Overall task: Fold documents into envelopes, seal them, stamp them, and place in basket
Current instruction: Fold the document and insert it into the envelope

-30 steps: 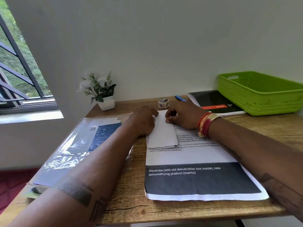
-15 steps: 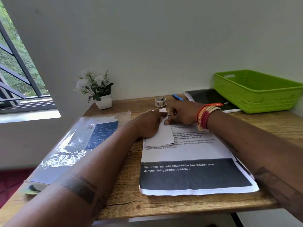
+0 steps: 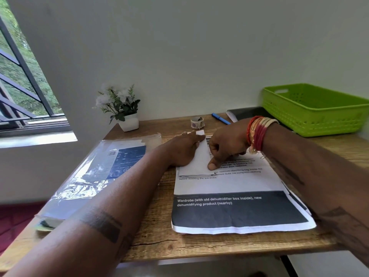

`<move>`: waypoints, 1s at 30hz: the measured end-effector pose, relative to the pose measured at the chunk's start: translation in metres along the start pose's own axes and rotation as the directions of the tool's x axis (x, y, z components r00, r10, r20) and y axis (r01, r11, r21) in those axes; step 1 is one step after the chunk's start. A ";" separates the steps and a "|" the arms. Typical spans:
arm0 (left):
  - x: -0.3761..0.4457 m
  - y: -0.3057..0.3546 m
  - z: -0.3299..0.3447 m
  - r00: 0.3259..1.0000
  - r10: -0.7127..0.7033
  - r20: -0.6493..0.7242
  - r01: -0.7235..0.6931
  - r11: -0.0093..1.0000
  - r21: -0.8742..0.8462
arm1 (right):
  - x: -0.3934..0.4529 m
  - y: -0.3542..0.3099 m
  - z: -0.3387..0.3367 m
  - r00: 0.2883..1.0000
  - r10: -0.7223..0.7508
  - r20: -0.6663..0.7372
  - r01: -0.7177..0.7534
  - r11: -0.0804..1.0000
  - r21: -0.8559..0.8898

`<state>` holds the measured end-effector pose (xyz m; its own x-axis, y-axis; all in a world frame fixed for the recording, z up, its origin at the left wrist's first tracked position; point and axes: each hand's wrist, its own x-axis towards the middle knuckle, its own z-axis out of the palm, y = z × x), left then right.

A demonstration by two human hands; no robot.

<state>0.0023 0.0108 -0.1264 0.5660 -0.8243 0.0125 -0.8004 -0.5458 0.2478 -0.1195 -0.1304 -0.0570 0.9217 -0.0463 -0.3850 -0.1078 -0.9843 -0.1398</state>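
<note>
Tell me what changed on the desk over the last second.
The right hand slid from the far end of the folded paper toward the person, its thumb now pressing the right edge. The left hand stayed flat on the paper. The basket, tape roll and pen did not move.

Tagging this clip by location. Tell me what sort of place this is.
Probably a home or small-office desk corner: a wooden table against a plain wall beside a barred window, with a potted plant, a stack of printed papers and a green basket.
</note>
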 end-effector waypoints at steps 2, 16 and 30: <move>0.000 0.001 0.000 1.000 -0.004 -0.002 0.004 1.000 0.003 | -0.001 -0.002 0.000 0.999 -0.001 0.054 0.002 1.000 -0.011; -0.006 0.007 -0.002 0.999 -0.046 0.002 0.046 0.999 0.012 | 0.001 0.034 -0.003 0.880 -0.131 -0.456 0.253 0.942 0.219; -0.012 0.016 -0.009 1.000 -0.013 0.023 0.012 0.999 0.030 | 0.028 0.014 0.017 0.923 -0.058 -0.381 0.035 0.997 -0.068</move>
<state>-0.0154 0.0135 -0.1144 0.5714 -0.8206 -0.0126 -0.7993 -0.5599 0.2185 -0.1016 -0.1428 -0.0853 0.9987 -0.0505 0.0008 -0.0502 -0.9946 -0.0906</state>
